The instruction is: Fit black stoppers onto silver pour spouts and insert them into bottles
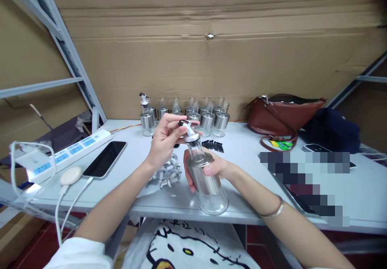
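Tilted over the table's front edge is a glass oil bottle (208, 184) with a steel sleeve, and my right hand (216, 165) is wrapped round its middle. A grey pourer spout (192, 134) with a black flip lid sits on the bottle's neck. At the spout, my left hand (166, 138) has its thumb and fingers closed on the top. Behind my left wrist lies a pile of grey spout parts (169, 174), partly hidden. Small black pieces (213, 144) lie in a row beyond the bottle.
Several similar bottles (222, 120) stand at the back; the leftmost bottle (147, 119) carries a spout. To the left are a power strip (71, 154), a phone (105, 159) and a round charger (71, 176). A brown handbag (284, 113) and dark cap (332, 131) are at right.
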Demonstrator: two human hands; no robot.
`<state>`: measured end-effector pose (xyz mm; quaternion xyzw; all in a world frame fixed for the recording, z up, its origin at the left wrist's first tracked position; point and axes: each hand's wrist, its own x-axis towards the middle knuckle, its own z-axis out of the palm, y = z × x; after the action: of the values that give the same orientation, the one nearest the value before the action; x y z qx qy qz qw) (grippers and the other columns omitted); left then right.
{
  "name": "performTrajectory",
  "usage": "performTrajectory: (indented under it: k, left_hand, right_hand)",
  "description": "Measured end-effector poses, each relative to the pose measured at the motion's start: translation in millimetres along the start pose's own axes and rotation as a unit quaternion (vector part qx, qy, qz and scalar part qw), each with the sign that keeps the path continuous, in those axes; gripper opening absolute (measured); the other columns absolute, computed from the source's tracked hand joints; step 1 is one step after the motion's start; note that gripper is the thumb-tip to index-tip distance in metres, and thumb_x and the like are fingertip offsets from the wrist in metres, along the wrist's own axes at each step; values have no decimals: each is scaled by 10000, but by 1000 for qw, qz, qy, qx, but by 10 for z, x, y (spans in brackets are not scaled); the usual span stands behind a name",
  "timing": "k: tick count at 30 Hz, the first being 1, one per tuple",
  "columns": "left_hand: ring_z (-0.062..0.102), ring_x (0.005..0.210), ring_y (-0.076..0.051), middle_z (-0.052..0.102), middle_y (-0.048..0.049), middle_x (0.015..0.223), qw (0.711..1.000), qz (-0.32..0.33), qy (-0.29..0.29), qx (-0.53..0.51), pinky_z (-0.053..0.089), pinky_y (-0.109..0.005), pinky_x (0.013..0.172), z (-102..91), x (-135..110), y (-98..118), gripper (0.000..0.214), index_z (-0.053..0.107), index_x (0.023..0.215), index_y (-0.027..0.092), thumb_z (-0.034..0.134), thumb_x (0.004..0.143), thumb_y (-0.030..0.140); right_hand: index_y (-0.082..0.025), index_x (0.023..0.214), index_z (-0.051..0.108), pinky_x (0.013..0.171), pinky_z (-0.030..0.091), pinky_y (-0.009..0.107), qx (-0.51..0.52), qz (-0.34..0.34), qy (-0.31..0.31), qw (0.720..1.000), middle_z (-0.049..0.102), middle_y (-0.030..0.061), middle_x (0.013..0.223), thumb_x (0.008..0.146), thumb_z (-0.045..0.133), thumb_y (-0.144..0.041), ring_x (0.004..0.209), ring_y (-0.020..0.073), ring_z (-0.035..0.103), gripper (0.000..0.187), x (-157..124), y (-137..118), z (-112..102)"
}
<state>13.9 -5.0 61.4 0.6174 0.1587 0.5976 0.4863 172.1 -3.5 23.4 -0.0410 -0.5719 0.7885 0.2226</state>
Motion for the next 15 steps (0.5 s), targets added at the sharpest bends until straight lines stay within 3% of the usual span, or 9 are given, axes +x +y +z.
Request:
performTrajectory:
  k: [2, 5, 7, 10, 12, 15]
  left_hand:
    - [694, 825, -169, 683, -4, 970, 1000, -11, -2, -2, 586, -308, 716, 23, -23, -16, 332, 470, 1056, 255, 605, 829, 457]
    - [672, 868, -195, 624, -47, 1137, 998, -46, -42, 24, 578, -321, 706, 66, -88, -81, 555, 335, 1303, 342, 557, 832, 535]
    - [652, 799, -183, 551, -83, 1244, 991, -79, -81, 69, 566, -295, 619, 84, -131, -133, 719, 217, 1397, 362, 577, 806, 559]
    - [600, 711, -139, 419, -126, 1361, 979, -111, -107, 132, 542, -284, 568, 95, -161, -193, 839, 193, 1427, 322, 631, 755, 568]
    - [598, 768, -165, 423, -141, 1345, 973, -132, -117, 149, 552, -328, 645, 102, -157, -213, 899, 206, 1424, 272, 679, 714, 556]
    - [591, 971, -258, 473, -148, 1295, 966, -161, -138, 149, 538, -417, 806, 112, -138, -225, 899, 223, 1408, 224, 691, 708, 539]
  right_hand:
    - [-128, 886, 552, 525, 544, 305, 19, 5, -4, 1000, 707, 62, 716, 621, 745, -387, 581, 199, 681, 418, 3, 0, 2]
    - [-139, 879, 545, 546, 535, 297, 51, 3, 23, 998, 695, 52, 714, 597, 738, -410, 598, 189, 671, 436, 1, -24, 9]
    - [-154, 880, 541, 561, 527, 293, 54, -26, 85, 995, 681, 37, 713, 581, 735, -370, 610, 179, 658, 416, 0, -56, 27]
    - [-182, 889, 548, 550, 513, 292, 34, -91, 199, 975, 660, 5, 699, 559, 714, -290, 572, 156, 617, 385, 17, -101, 70]
    - [-191, 876, 557, 541, 506, 294, 13, -120, 263, 957, 646, -2, 675, 574, 705, -321, 551, 153, 598, 361, 41, -113, 91]
    - [-197, 848, 553, 557, 507, 314, -37, -134, 346, 928, 623, 14, 675, 696, 611, -547, 577, 172, 597, 386, 86, -92, 81]
